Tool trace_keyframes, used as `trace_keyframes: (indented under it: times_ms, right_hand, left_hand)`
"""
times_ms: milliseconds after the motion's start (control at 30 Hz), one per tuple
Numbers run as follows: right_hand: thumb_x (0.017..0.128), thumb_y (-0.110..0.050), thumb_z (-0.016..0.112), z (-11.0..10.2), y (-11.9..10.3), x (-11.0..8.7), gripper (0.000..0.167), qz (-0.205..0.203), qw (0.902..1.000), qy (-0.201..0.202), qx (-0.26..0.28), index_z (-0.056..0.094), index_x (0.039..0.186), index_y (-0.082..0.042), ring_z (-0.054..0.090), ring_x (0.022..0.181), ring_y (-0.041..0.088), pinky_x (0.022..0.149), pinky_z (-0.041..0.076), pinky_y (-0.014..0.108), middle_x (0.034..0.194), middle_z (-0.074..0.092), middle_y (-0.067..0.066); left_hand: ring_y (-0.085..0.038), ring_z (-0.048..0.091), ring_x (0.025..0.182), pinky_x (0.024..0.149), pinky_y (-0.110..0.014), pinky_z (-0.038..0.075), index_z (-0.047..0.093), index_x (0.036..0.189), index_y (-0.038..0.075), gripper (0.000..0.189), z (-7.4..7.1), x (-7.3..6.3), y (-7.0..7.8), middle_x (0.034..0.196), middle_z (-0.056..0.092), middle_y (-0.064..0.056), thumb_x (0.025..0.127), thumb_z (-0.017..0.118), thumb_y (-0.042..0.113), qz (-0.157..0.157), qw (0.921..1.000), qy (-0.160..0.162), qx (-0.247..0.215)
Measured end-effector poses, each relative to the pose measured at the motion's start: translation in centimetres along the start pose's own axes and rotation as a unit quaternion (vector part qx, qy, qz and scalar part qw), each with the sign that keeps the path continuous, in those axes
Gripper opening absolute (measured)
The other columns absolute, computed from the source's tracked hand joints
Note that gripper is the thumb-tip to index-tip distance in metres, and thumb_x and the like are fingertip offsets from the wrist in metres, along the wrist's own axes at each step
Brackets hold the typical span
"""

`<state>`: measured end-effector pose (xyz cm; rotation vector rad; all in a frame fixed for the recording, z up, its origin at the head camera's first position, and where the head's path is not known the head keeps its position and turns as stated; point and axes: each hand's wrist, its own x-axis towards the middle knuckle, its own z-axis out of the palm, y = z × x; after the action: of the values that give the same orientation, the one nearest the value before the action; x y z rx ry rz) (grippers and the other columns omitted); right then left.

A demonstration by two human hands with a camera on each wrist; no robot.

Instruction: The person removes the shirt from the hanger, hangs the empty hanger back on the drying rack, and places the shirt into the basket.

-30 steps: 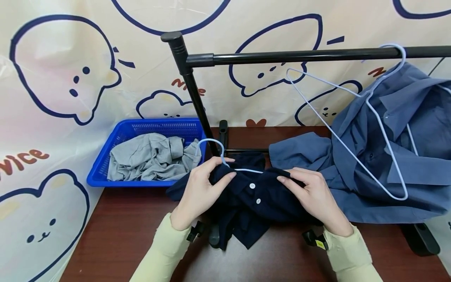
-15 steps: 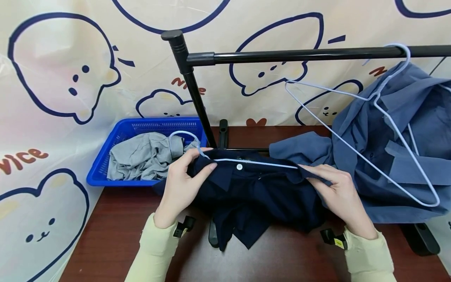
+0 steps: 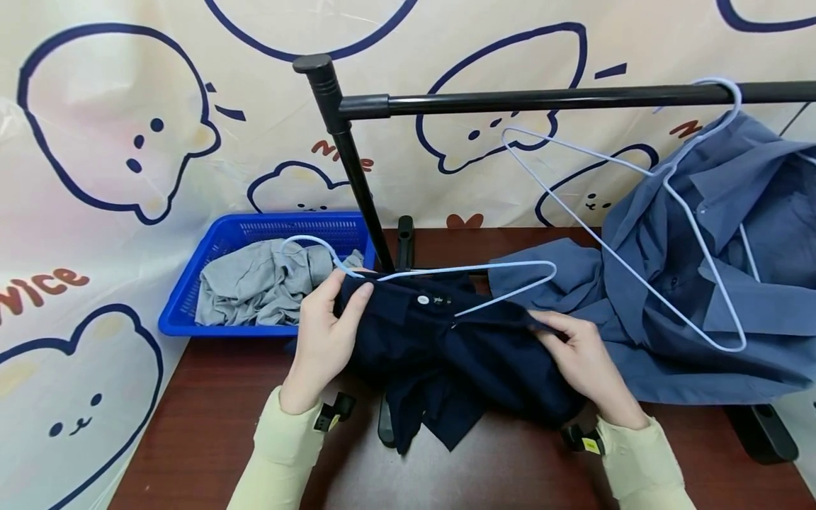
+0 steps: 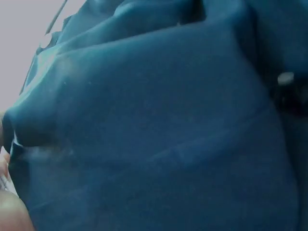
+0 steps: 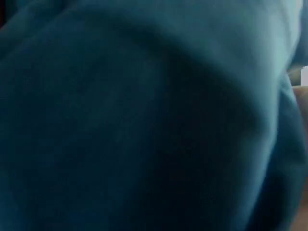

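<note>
In the head view a navy shirt (image 3: pixel 408 333) with white buttons lies bunched across the table's middle. My left hand (image 3: pixel 324 340) pinches its collar on the left, right at the neck of a light-blue hanger (image 3: pixel 523 263). The hanger's hook points left over the basket, and its right end stands out above the neck opening. On the other side my right hand (image 3: pixel 583 361) pinches the shirt's edge, thumb on top. Shirt cloth (image 4: pixel 159 115) fills most of the left wrist view. The right wrist view is nearly all dark cloth (image 5: pixel 144 120), with the fingers mostly hidden.
A blue basket (image 3: pixel 175 327) holding a grey garment (image 3: pixel 255 283) stands at the back left. The black rack's bar (image 3: pixel 510 103) crosses above the table. From it hang a light-blue hanger (image 3: pixel 737 106) and a blue-grey shirt (image 3: pixel 663 283), which spreads over the right side.
My hands spread apart, then the right came back slightly left. The held hanger shifted left, and its right end came up out of the shirt's neck. The hanger on the rack sways.
</note>
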<state>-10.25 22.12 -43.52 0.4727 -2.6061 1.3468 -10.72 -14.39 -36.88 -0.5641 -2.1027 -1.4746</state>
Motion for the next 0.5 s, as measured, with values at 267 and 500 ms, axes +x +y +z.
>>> trace_keyframes:
  times_ms: [267,500]
  right_hand:
    - [0.108,-0.018,0.052,4.1,-0.1,1.4,0.025,0.039,0.9980,-0.048,0.012,0.073,0.121,-0.013,0.062,0.113,0.022,0.094,0.047,0.042,0.121,0.069,0.004]
    - [0.109,-0.018,0.047,8.4,-1.8,2.7,0.026,0.121,0.9860,-0.036,0.109,0.071,0.109,-0.010,0.057,0.105,0.020,0.091,0.042,0.039,0.112,0.068,0.007]
  left_hand:
    - [-0.020,0.067,0.099,0.085,-0.029,0.051,0.069,0.113,0.001,0.016,0.8,0.1,0.3,0.107,0.072,-0.007,0.102,0.059,0.000,-0.001,0.9989,0.016,-0.044]
    - [-0.020,0.065,0.093,0.082,-0.029,0.050,0.069,0.112,0.000,0.016,2.0,0.1,0.8,0.103,0.071,-0.007,0.103,0.056,0.001,-0.008,0.9974,0.009,-0.071]
